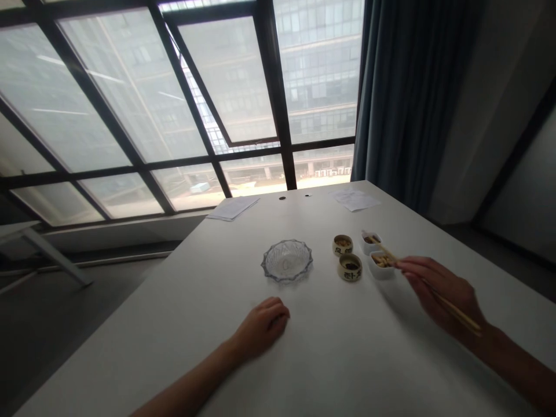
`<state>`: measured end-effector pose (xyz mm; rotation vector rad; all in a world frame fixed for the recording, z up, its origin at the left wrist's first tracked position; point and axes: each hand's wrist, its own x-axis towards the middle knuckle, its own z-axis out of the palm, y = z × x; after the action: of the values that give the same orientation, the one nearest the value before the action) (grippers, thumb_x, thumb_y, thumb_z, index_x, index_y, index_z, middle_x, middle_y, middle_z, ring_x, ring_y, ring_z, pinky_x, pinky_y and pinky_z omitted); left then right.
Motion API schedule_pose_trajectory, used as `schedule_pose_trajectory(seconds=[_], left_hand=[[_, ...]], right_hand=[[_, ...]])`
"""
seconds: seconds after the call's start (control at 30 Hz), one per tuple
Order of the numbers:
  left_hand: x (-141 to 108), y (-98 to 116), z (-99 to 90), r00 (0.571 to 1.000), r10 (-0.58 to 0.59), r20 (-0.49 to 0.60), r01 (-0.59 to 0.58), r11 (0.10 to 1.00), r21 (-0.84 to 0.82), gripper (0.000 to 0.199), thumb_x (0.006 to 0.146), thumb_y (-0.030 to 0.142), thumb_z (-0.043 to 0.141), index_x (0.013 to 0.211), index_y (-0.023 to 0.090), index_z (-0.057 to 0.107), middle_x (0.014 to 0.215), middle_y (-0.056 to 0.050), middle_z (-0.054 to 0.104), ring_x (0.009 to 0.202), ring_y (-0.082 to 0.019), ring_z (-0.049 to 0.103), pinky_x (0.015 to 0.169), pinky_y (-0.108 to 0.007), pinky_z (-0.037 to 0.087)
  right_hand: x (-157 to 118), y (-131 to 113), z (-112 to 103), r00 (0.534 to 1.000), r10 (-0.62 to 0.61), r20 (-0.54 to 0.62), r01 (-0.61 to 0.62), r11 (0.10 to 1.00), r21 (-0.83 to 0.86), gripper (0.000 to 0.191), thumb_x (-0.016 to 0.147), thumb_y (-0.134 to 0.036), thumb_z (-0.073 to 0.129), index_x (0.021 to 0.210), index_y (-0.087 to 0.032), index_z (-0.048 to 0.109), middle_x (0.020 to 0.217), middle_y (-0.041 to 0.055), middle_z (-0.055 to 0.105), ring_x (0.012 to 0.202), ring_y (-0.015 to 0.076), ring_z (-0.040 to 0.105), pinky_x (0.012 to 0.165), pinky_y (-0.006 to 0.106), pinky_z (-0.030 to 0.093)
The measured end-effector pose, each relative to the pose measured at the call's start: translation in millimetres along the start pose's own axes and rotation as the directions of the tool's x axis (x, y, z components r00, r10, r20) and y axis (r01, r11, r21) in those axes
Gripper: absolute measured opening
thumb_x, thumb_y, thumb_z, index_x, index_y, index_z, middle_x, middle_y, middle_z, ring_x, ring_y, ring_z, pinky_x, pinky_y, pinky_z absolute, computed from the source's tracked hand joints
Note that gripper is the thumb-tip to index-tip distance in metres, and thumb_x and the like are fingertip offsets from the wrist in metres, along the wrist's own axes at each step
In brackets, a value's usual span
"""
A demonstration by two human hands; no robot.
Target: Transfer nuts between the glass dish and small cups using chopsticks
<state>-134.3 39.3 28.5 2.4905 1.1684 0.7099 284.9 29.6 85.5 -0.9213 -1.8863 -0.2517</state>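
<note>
My right hand point(438, 286) holds a pair of chopsticks point(456, 313), fingers closed around them. Their tips reach over the far white bowl point(367, 248), which has dark bits in it; whether anything is pinched between them is too small to tell. Just short of it stands a near white bowl point(382, 272) with pale yellowish pieces. To their left are two beige cups with dark characters: a far cup point(343, 250) with brownish contents and a near cup point(350, 274) with something dark inside. My left hand point(263, 325) rests loosely curled on the table, below a clear glass bowl point(286, 262).
The white table point(304, 359) runs toward the windows. Papers point(233, 208) lie at its far left corner and more sheets point(356, 200) at the far right. Two small dark round spots are near the far edge. A blue curtain point(408, 104) hangs beyond on the right.
</note>
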Motion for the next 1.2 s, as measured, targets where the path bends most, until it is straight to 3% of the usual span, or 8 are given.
schedule_pose_trajectory(seconds=[0.1, 0.23, 0.4, 0.47, 0.6, 0.77, 0.93, 1.2], left_hand=[[-0.5, 5.3, 1.6, 0.997, 0.034, 0.076, -0.032, 0.999, -0.027, 0.019, 0.097, 0.022, 0.049, 0.094, 0.023, 0.067, 0.091, -0.005, 0.065, 0.089, -0.019, 0.06, 0.081, -0.029, 0.047], [-1.7, 3.0, 1.0, 0.995, 0.005, 0.096, -0.001, 0.999, -0.038, 0.02, 0.097, 0.018, 0.046, 0.099, 0.023, 0.066, 0.096, -0.006, 0.063, 0.093, -0.019, 0.058, 0.084, -0.03, 0.045], [-4.4, -0.5, 2.6, 0.992, -0.014, 0.129, 0.024, 0.997, -0.078, 0.021, 0.093, 0.013, 0.049, 0.103, 0.024, 0.065, 0.097, -0.005, 0.063, 0.093, -0.019, 0.058, 0.084, -0.03, 0.045], [-4.5, -1.1, 3.0, 0.99, -0.023, 0.136, 0.037, 0.994, -0.099, 0.022, 0.093, 0.012, 0.049, 0.104, 0.024, 0.065, 0.098, -0.005, 0.063, 0.093, -0.019, 0.058, 0.084, -0.03, 0.045], [-4.2, -0.2, 0.5, 0.985, -0.043, 0.165, 0.068, 0.986, -0.151, 0.023, 0.092, 0.013, 0.05, 0.104, 0.024, 0.065, 0.098, -0.006, 0.064, 0.094, -0.02, 0.058, 0.083, -0.031, 0.046], [-3.6, 3.6, -3.6, 0.98, -0.071, 0.188, 0.104, 0.98, -0.169, 0.022, 0.092, 0.013, 0.051, 0.104, 0.025, 0.065, 0.098, -0.007, 0.064, 0.093, -0.02, 0.058, 0.082, -0.032, 0.047], [-2.1, 6.8, -5.5, 0.975, -0.088, 0.202, 0.124, 0.977, -0.173, 0.021, 0.092, 0.014, 0.052, 0.103, 0.026, 0.066, 0.097, -0.007, 0.065, 0.093, -0.021, 0.059, 0.081, -0.032, 0.048], [-3.2, 7.4, -5.7, 0.971, -0.086, 0.224, 0.118, 0.984, -0.134, 0.023, 0.091, 0.013, 0.051, 0.103, 0.027, 0.065, 0.097, -0.006, 0.064, 0.092, -0.021, 0.057, 0.082, -0.032, 0.047]], right_hand=[[52.3, -37.1, 43.6, 0.968, -0.147, 0.204, 0.078, 0.946, 0.314, 0.017, 0.099, -0.023, 0.055, 0.107, -0.021, 0.07, 0.104, 0.009, 0.074, 0.091, 0.0195, 0.072, 0.08, 0.029, 0.056], [112.5, -63.2, 119.3, 0.869, -0.088, 0.488, -0.157, 0.885, 0.439, 0.046, 0.102, -0.04, 0.048, 0.064, -0.018, 0.059, 0.064, 0.0034, 0.064, 0.056, 0.0137, 0.057, 0.057, 0.026, 0.045], [145.1, -64.1, 189.0, 0.659, 0.069, 0.749, -0.6, 0.649, 0.468, 0.048, 0.099, -0.052, 0.047, 0.071, -0.015, 0.062, 0.059, 0.0032, 0.064, 0.052, 0.0148, 0.06, 0.049, 0.024, 0.044], [146.1, -62.8, 201.1, 0.672, 0.082, 0.736, -0.597, 0.648, 0.473, 0.044, 0.098, -0.048, 0.05, 0.069, -0.016, 0.06, 0.061, 0.0033, 0.064, 0.054, 0.0149, 0.061, 0.051, 0.024, 0.044], [145.4, -64.7, 197.0, 0.773, 0.065, 0.631, -0.416, 0.803, 0.426, 0.046, 0.098, -0.042, 0.05, 0.059, -0.018, 0.05, 0.06, 0.0009, 0.06, 0.055, 0.0128, 0.052, 0.055, 0.026, 0.039], [145.3, -74.1, 182.6, 0.676, 0.065, 0.734, -0.55, 0.707, 0.444, 0.051, 0.103, -0.051, 0.039, 0.064, -0.019, 0.051, 0.057, -0.0011, 0.055, 0.052, 0.0121, 0.049, 0.052, 0.026, 0.036], [136.0, -74.0, 187.1, 0.78, -0.046, 0.625, -0.316, 0.833, 0.455, 0.044, 0.103, -0.037, 0.047, 0.063, -0.02, 0.04, 0.066, -0.0014, 0.052, 0.061, 0.0116, 0.043, 0.06, 0.027, 0.033], [147.4, -54.0, 149.3, 0.895, 0.099, 0.435, -0.328, 0.805, 0.494, 0.033, 0.102, -0.036, 0.052, 0.077, -0.018, 0.064, 0.074, 0.0028, 0.066, 0.066, 0.0143, 0.06, 0.061, 0.027, 0.046]])
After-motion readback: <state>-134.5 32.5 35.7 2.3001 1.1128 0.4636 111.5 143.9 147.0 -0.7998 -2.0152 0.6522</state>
